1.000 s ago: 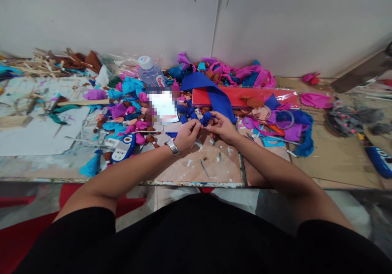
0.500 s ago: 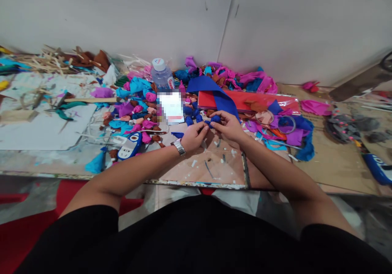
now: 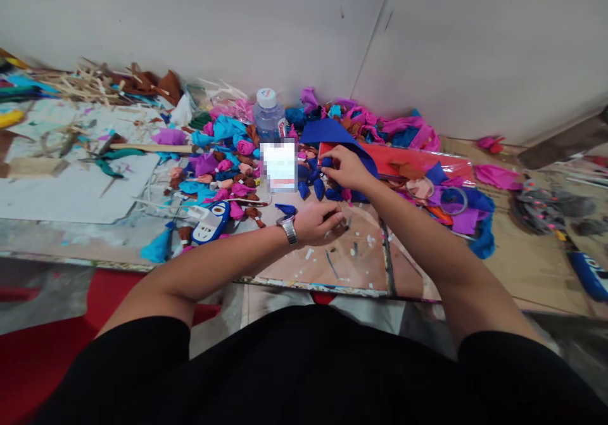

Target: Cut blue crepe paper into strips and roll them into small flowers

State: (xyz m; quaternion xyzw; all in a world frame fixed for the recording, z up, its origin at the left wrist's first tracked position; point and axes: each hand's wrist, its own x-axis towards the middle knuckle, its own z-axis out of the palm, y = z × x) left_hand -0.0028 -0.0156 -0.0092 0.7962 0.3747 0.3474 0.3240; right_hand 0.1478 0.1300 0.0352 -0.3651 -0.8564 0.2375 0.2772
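Note:
My right hand (image 3: 350,168) is raised over the pile, thumb and fingertips pinched on a small blue crepe-paper bud (image 3: 326,161). Just below it lie several similar blue buds (image 3: 318,189). My left hand (image 3: 319,222), with a metal watch at the wrist, rests low over the brown board (image 3: 342,266). Its fingers are loosely bent and slightly apart, and nothing shows between them. Beside that wrist lies a loose blue piece (image 3: 285,209). A wide blue strip (image 3: 332,132) runs behind my right hand, partly over a red packet (image 3: 403,162).
Left of centre are a blurred-out bright rectangle (image 3: 282,166), a bottle (image 3: 268,114), a blue-white power strip (image 3: 211,223) and many coloured paper buds. Green-handled pliers (image 3: 111,164) and a hammer (image 3: 156,148) lie further left. A tape roll (image 3: 453,201) sits at right.
My hands have parted. The right has moved up and away with a blue bud, while the left has dropped toward the board and released its hold. The view has shifted slightly.

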